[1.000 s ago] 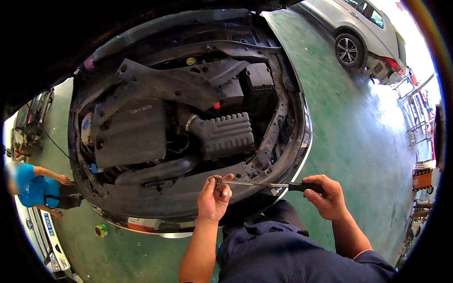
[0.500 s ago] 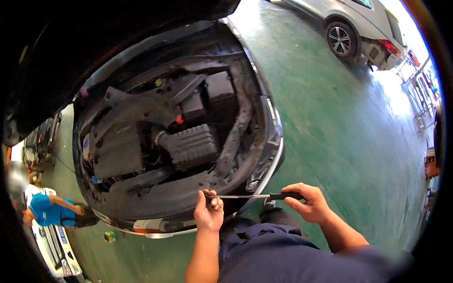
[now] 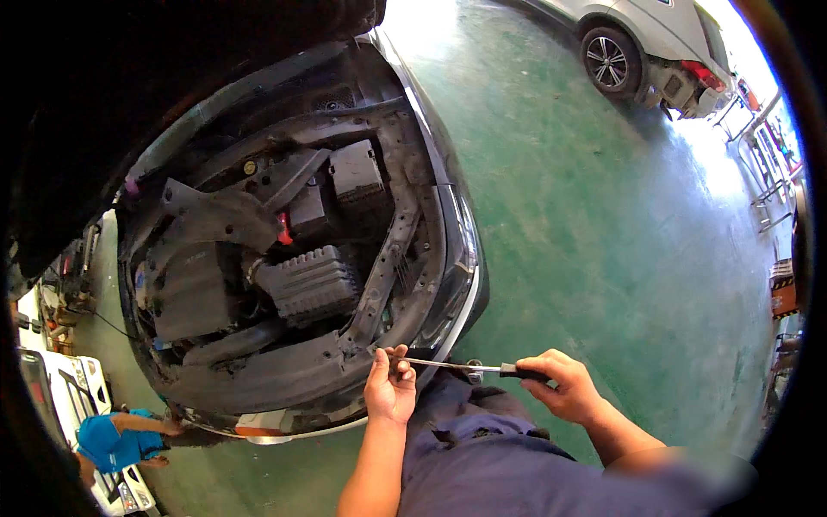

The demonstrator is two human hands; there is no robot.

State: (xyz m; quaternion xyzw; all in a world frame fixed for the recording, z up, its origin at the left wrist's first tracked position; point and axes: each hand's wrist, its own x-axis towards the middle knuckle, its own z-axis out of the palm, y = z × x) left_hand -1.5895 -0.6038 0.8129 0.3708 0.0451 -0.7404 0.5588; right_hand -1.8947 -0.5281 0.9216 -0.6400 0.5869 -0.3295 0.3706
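Note:
My right hand (image 3: 566, 388) is closed around the black handle of a screwdriver (image 3: 469, 368), whose long metal shaft points left, nearly level. At the shaft's far end is my left hand (image 3: 392, 396), palm up, with thumb and fingers curled together. A small dark thing seems to sit between those fingertips at the screwdriver's tip; its kind is too small to make out. Both hands are in front of my body, by the front edge of a dark car (image 3: 284, 379) with its hood raised. In the engine bay, a ribbed black box (image 3: 314, 289) lies beyond my left hand.
A person in a blue shirt (image 3: 116, 439) bends at the car's left front corner, near a white vehicle (image 3: 73, 392). A light-coloured car (image 3: 642, 43) stands at the far right on the green floor (image 3: 586, 224). Metal racks (image 3: 767, 159) line the right side.
My view has shifted, so the engine bay appears farther left. Both hands keep nearly the same hold on the screwdriver. The person in blue has bent lower.

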